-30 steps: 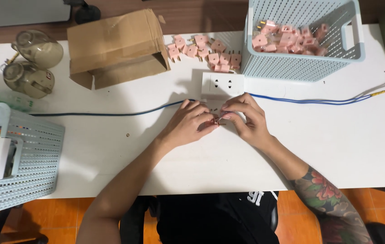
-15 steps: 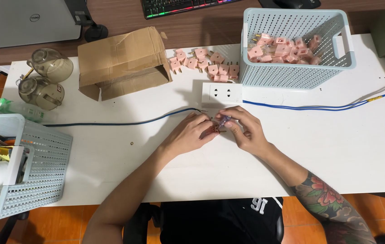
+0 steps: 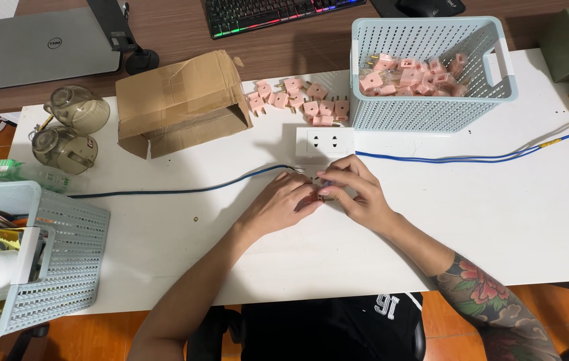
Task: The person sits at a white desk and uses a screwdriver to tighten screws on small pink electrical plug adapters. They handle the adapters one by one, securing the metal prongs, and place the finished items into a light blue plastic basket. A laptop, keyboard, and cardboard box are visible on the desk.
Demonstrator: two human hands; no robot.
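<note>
Pinching small pink plastic plug (image 3: 312, 199), your left hand (image 3: 276, 208) and right hand (image 3: 354, 197) clenched; blue wire (image 3: 184, 190) at nine o'clock risked slipping free.

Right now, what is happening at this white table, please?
A person's left hand and right hand meet over a small pink plug on the white table, just below a white socket block. A blue cable runs off to the right. More pink plugs lie loose beside a pale blue basket that holds others.
</note>
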